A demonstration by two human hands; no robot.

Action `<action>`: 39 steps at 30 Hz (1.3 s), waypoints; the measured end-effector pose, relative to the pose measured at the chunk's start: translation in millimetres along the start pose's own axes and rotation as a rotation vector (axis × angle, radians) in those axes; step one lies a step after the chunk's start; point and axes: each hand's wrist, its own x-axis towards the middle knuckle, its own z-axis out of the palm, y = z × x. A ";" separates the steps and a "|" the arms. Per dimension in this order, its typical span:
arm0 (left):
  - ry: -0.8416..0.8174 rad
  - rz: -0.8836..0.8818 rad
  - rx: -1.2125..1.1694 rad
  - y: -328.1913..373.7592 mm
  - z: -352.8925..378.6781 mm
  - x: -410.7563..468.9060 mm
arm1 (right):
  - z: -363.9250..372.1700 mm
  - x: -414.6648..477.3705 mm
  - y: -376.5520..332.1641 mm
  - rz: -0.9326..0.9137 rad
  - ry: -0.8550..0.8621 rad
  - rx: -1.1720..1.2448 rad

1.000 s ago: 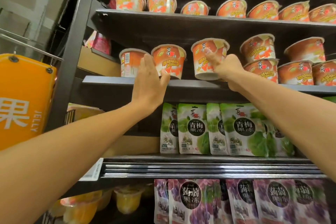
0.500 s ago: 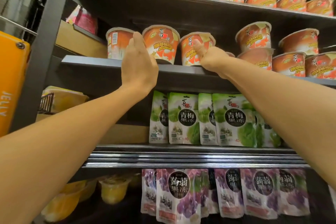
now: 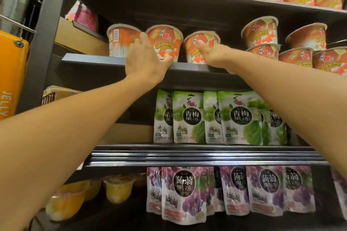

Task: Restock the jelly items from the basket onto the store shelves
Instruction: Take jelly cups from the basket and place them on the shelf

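Orange JELLY sign (image 3: 11,73), far left.

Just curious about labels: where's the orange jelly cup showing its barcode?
In the head view, the barcode cup stands leftmost on its shelf, just left of the coffee jelly cup the left hand holds.

Warm, fairly bright light from the front, deep shadow beneath the cup shelf (image 3: 90,58), mild sheen on green pouches (image 3: 188,117) below it, straight lines bowing left of it, slightly soft overall
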 end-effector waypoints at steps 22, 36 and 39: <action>0.033 0.081 0.016 -3.1 1.3 -11.1 | 8.3 -8.0 1.5 -0.016 0.020 -0.162; 0.037 0.108 0.009 -3.7 -1.0 -13.0 | 9.0 -10.9 3.9 -0.133 0.072 -0.285; 0.049 0.118 0.007 -4.8 0.3 -13.0 | 9.5 -9.8 4.4 -0.148 0.066 -0.386</action>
